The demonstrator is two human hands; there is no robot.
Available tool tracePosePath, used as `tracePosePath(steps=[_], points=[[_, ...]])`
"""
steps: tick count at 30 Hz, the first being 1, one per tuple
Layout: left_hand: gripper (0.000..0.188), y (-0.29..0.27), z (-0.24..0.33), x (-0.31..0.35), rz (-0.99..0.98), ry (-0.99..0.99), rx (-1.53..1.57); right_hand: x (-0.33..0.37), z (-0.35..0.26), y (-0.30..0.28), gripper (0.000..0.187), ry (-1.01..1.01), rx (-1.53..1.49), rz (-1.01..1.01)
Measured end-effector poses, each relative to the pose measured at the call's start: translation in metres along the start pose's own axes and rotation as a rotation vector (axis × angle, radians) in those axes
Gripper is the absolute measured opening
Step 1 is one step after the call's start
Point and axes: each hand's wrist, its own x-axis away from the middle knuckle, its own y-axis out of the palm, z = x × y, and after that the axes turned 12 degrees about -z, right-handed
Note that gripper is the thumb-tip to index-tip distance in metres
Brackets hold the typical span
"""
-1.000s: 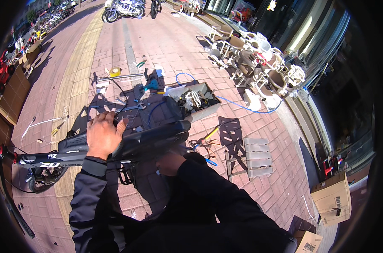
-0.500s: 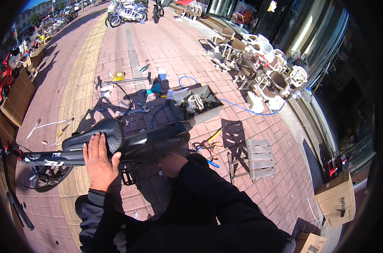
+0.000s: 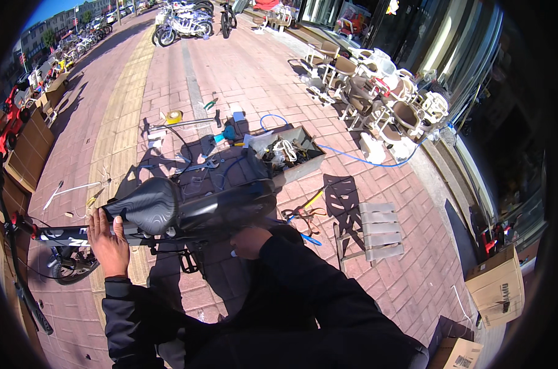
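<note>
A bicycle lies across in front of me, its handlebar [image 3: 22,286] at the left. Its black saddle [image 3: 147,206] has a ridged, wavy top. My left hand [image 3: 109,243] rests with fingers stretched out on the black frame tube [image 3: 76,237], by the saddle's nose. Behind the saddle extends a broad black rear part [image 3: 230,206], partly in shade. My right hand [image 3: 250,242] is low beside that part, its fingers bent inward and mostly hidden; whether it grips anything does not show. A pedal [image 3: 189,261] hangs below the frame.
Beyond the bicycle stands a metal toolbox [image 3: 297,157] full of loose parts. Wrenches [image 3: 208,164], yellow tape [image 3: 174,117] and a hand pump [image 3: 187,123] lie on the brick paving. At right are a low slatted stool [image 3: 381,230], heaped child seats [image 3: 383,98] and cardboard boxes [image 3: 495,289].
My left hand has slid left and forward off the saddle onto the frame tube. The saddle has tilted slightly, showing more of its top. My right hand stays in place.
</note>
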Motion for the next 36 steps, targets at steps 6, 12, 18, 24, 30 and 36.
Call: tracePosePath(steps=[6, 12, 18, 24, 30, 36], points=[[0.067, 0.003, 0.1, 0.015, 0.046, 0.289, 0.183, -0.009, -0.005, 0.001, 0.032, -0.007, 0.022, 0.009], [0.058, -0.008, 0.105, 0.015, 0.037, 0.344, 0.219, -0.015, 0.001, 0.006, 0.028, 0.016, 0.043, 0.027], [0.055, -0.004, 0.069, 0.06, -0.056, 0.288, 0.188, 0.005, 0.0, 0.01, 0.027, -0.008, -0.001, 0.2], [0.043, 0.017, 0.033, 0.127, -0.693, 0.295, 0.177, 0.063, 0.014, 0.023, 0.036, -0.031, -0.007, 0.523], [0.037, 0.06, 0.051, 0.141, -1.141, 0.549, 0.257, 0.105, 0.019, 0.046, 0.047, 0.04, 0.099, 0.769], [0.032, 0.004, 0.072, 0.165, -1.27, 0.611, 0.943, 0.118, -0.045, 0.058, 0.038, -0.447, -0.283, 0.181]])
